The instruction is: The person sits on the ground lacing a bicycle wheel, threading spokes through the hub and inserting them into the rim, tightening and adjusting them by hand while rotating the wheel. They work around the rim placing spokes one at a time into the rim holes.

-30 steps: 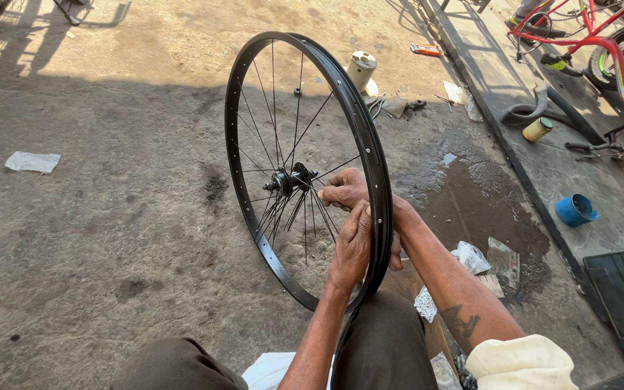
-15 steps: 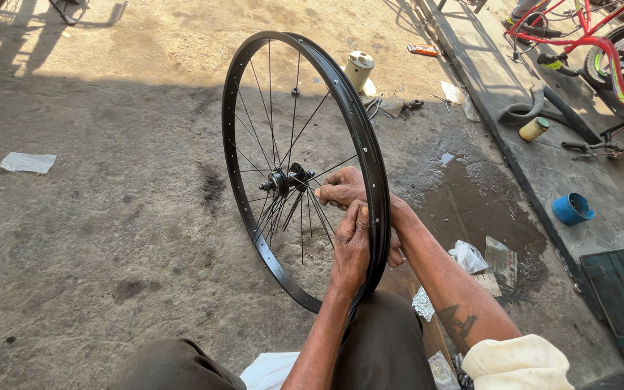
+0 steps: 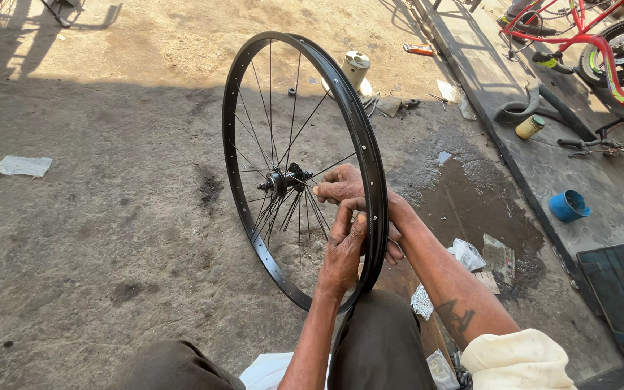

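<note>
Bare concrete ground [image 3: 110, 238], stained and dusty, shaded except for a sunlit strip at top. Raised dark slab [image 3: 543, 159] along right side. On ground: upright black wheel [image 3: 359, 130]; flattened white paper [image 3: 23, 166] far left; pale can [image 3: 355, 68] beyond rim; orange packet [image 3: 420, 49]; wet patch [image 3: 471, 202]; crumpled plastic scraps [image 3: 467, 254] near right. On slab: blue cup [image 3: 568, 206], yellowish jar [image 3: 529, 127], black tube [image 3: 521, 110], dark mat [image 3: 622, 289].
</note>
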